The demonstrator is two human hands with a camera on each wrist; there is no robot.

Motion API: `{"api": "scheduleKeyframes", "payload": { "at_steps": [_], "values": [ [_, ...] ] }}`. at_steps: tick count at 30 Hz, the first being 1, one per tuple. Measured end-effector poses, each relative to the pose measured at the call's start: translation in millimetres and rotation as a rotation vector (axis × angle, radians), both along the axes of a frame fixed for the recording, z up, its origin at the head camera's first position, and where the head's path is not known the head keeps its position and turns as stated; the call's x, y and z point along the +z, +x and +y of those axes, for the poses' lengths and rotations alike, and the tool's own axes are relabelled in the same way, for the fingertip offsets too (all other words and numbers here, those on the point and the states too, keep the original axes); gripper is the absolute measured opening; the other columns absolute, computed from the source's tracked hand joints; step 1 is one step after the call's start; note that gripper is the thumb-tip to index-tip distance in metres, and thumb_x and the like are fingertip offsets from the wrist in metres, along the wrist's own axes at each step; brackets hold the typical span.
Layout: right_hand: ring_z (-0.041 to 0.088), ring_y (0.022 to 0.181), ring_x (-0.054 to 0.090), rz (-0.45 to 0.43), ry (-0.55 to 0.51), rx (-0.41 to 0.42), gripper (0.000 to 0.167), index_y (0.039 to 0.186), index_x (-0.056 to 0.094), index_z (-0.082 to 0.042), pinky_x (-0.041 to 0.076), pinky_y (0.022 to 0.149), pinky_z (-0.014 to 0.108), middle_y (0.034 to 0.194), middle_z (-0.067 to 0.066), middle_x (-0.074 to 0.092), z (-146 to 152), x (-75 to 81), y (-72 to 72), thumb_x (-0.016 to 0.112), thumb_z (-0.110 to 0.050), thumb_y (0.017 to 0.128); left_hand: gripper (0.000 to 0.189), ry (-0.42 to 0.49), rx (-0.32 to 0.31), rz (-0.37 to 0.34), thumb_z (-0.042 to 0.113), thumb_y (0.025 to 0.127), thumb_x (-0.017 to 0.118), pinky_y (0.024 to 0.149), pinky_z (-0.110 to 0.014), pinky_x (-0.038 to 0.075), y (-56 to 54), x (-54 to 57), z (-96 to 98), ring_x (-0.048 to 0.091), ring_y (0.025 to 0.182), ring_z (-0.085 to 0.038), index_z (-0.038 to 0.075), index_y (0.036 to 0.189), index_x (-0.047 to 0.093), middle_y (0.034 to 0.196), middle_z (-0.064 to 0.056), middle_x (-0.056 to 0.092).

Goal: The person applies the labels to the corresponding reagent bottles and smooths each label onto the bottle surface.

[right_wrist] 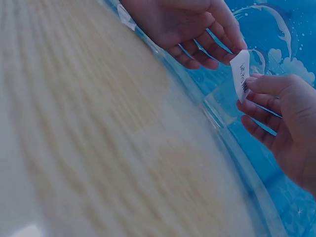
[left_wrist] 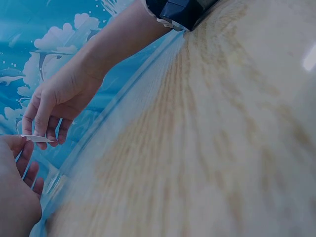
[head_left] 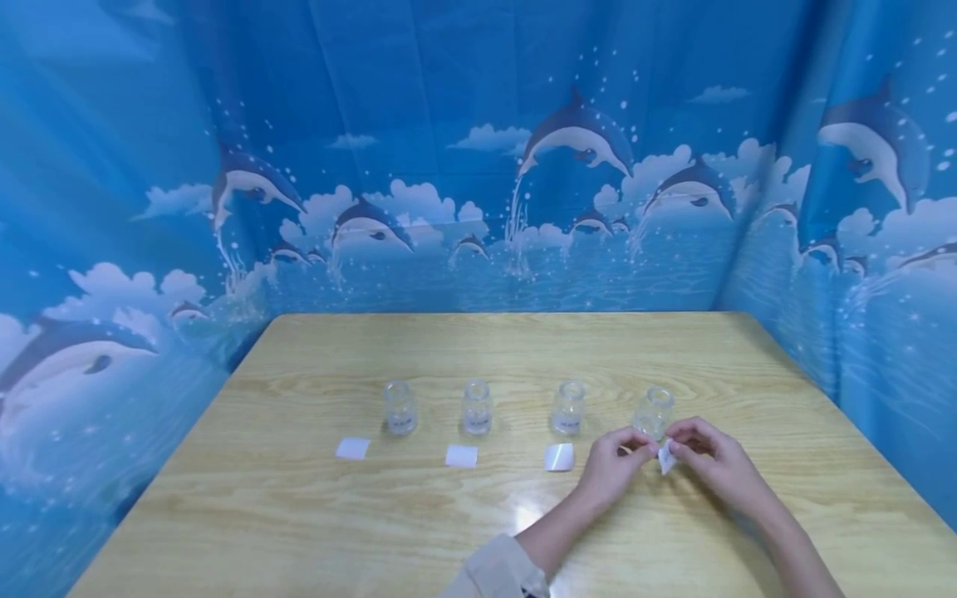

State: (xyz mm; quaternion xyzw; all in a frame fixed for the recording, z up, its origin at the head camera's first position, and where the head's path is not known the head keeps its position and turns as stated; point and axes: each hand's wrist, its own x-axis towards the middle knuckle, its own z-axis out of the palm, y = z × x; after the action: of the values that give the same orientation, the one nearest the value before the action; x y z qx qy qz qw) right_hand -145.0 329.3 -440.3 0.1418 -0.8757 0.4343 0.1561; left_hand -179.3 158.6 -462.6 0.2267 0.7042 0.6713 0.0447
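Between both hands is a small white label (head_left: 667, 457), with dark printed characters on the face seen in the right wrist view (right_wrist: 240, 78). My right hand (head_left: 716, 467) pinches it between thumb and fingers. At its other end, my left hand (head_left: 609, 469) has thumb and index finger together on the label's edge. Just beyond the fingertips stands a clear glass jar (head_left: 655, 407), its lower part overlapped by the hands. In the left wrist view the label (left_wrist: 37, 138) appears nearly edge-on, held in the air.
Three more glass jars stand in a row to the left: one (head_left: 568, 409), another (head_left: 477, 409) and a far-left one (head_left: 399, 409), with dark print low on each. White paper pieces (head_left: 559, 457) (head_left: 461, 455) (head_left: 353, 448) lie before them on the wooden table (head_left: 299, 523). A dolphin-print curtain (head_left: 419, 166) surrounds it.
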Motion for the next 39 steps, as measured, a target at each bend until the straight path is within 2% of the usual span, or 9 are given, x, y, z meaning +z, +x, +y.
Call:
{"api": "scheduleKeyframes", "payload": {
  "at_steps": [6, 10, 21, 39],
  "values": [
    [0.009, 0.079, 0.058, 0.017, -0.047, 0.016, 0.013, 0.096, 0.060, -0.002, 0.045, 0.072, 0.016, 0.086, 0.002, 0.063, -3.6, 4.3, 3.0, 0.060, 0.004, 0.085, 0.014, 0.100, -0.015, -0.063, 0.017, 0.084, 0.065, 0.062, -0.017, 0.045, 1.2, 2.1, -0.4, 0.052, 0.066, 0.000, 0.003, 0.087, 0.068, 0.077, 0.009, 0.063],
    [0.011, 0.080, 0.058, -0.004, -0.066, 0.053, 0.010, 0.095, 0.060, -0.004, 0.045, 0.073, 0.018, 0.086, 0.002, 0.063, -4.4, 6.0, 5.2, 0.058, 0.002, 0.087, 0.015, 0.132, -0.017, -0.105, 0.017, 0.082, 0.067, 0.060, -0.016, 0.044, 2.3, 3.9, -0.3, 0.052, 0.065, -0.001, 0.003, 0.086, 0.069, 0.076, 0.008, 0.064],
    [0.014, 0.080, 0.058, -0.061, -0.090, 0.083, 0.014, 0.095, 0.060, -0.004, 0.048, 0.071, 0.023, 0.088, 0.004, 0.062, -5.0, 7.0, 4.6, 0.065, -0.001, 0.083, 0.016, 0.138, -0.030, -0.121, 0.017, 0.080, 0.070, 0.055, -0.014, 0.041, 3.8, 5.9, -1.1, 0.051, 0.062, -0.001, 0.002, 0.085, 0.070, 0.075, 0.008, 0.064],
    [0.014, 0.081, 0.059, -0.059, -0.081, 0.083, 0.014, 0.097, 0.063, -0.005, 0.048, 0.072, 0.023, 0.089, 0.003, 0.063, -4.4, 6.7, 5.0, 0.065, -0.002, 0.083, 0.014, 0.158, -0.052, -0.171, 0.013, 0.081, 0.067, 0.062, -0.015, 0.042, 2.6, 4.7, 0.1, 0.052, 0.069, -0.001, 0.002, 0.088, 0.070, 0.076, 0.008, 0.064]
  ]
}}
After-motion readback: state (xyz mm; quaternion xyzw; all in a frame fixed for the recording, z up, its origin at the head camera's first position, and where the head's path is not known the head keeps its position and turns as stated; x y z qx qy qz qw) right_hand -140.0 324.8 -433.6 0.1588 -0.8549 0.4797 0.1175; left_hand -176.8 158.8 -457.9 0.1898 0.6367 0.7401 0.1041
